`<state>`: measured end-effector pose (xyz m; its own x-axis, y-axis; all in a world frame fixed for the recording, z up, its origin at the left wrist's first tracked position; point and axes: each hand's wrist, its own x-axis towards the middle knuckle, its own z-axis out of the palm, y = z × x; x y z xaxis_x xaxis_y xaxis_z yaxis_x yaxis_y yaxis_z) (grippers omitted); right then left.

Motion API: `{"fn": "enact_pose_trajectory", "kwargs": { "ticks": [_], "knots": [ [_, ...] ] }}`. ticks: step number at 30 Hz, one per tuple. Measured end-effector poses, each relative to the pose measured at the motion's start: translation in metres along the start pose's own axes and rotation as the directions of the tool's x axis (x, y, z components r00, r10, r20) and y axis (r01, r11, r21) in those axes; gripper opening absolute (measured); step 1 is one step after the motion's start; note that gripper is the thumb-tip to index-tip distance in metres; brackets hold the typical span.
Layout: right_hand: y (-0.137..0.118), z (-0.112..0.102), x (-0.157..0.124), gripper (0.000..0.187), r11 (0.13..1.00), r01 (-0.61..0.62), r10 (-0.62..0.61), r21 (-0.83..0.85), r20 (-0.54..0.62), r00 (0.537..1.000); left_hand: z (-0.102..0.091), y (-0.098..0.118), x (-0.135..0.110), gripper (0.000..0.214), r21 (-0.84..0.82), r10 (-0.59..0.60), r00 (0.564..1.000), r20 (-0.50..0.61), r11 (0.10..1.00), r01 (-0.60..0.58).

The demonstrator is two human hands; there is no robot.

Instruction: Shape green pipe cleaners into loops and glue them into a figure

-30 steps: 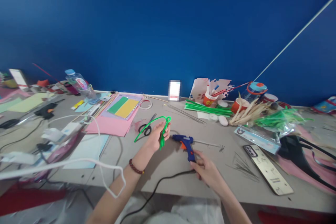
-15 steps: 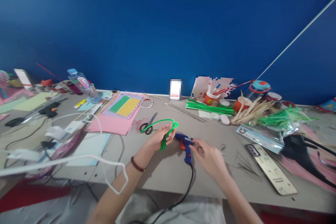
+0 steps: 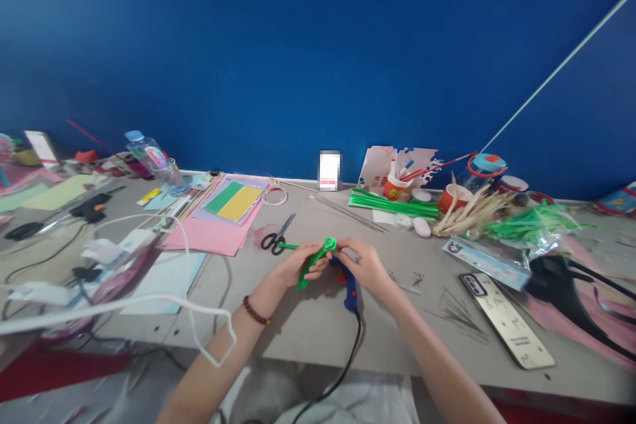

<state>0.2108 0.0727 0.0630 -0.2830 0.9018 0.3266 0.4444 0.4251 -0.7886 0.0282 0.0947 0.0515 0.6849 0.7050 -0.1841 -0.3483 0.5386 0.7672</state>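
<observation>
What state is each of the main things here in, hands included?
Green stems: bent, curled at one end, held in the left hand.
Right hand: fingertips at the curl; grip unclear.
Glue gun: corded, partly hidden.
Scissors: lying, not held.
Bottle: capped.
Gold phone: face down.
Cup: upright, holding pens.

Green chenille-stem bundle (image 3: 324,251): looped at top, tilted, tails lower left. Blue hot-glue gun (image 3: 351,293): corded, partly hidden, just beside.

Dark reddish-brown bead bracelet (image 3: 255,311) on left wrist (image 3: 262,301), yellowish bead (image 3: 267,322); bare forearms (image 3: 218,352); pale clothing (image 3: 370,401) over lap.
</observation>
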Motion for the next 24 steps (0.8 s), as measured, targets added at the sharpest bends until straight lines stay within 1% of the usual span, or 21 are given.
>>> {"fn": "enact_pose_trajectory", "kwargs": {
  "ticks": [2,4,7,10,16,20,22,24],
  "knots": [
    [-0.004,-0.001,0.000,0.017,0.999,-0.048,0.048,0.014,-0.030,0.998,0.002,0.001,0.000,0.025,0.009,0.060,0.997,-0.045,0.998,-0.060],
    [-0.008,0.000,0.000,0.017,0.996,-0.089,0.091,0.031,-0.070,0.993,0.004,0.001,0.001,0.025,0.053,0.130,0.987,-0.097,0.991,-0.125],
    [-0.013,0.004,0.001,0.016,0.990,-0.134,0.138,0.046,-0.111,0.984,0.005,-0.001,0.003,0.028,0.113,0.209,0.961,-0.182,0.975,-0.190],
    [-0.017,0.007,0.002,0.016,0.988,-0.149,0.153,0.042,-0.127,0.980,0.004,-0.004,0.005,0.028,0.141,0.275,0.928,-0.250,0.959,-0.246],
    [-0.017,0.014,0.002,0.015,0.986,-0.161,0.167,0.044,-0.181,0.969,0.001,-0.009,0.008,0.029,0.257,0.365,0.877,-0.314,0.922,-0.291],
    [-0.011,0.023,0.001,0.017,0.961,-0.198,0.240,0.192,-0.228,0.944,0.003,-0.010,0.009,0.028,0.321,0.433,0.837,-0.335,0.887,-0.331],
    [-0.010,0.027,0.001,0.020,0.941,-0.204,0.275,0.271,-0.257,0.926,0.006,-0.009,0.009,0.028,0.324,0.445,0.832,-0.331,0.882,-0.343],
    [-0.010,0.030,0.000,0.020,0.929,-0.209,0.300,0.305,-0.290,0.909,0.010,-0.008,0.007,0.028,0.287,0.426,0.846,-0.322,0.895,-0.341]
  ]
}}
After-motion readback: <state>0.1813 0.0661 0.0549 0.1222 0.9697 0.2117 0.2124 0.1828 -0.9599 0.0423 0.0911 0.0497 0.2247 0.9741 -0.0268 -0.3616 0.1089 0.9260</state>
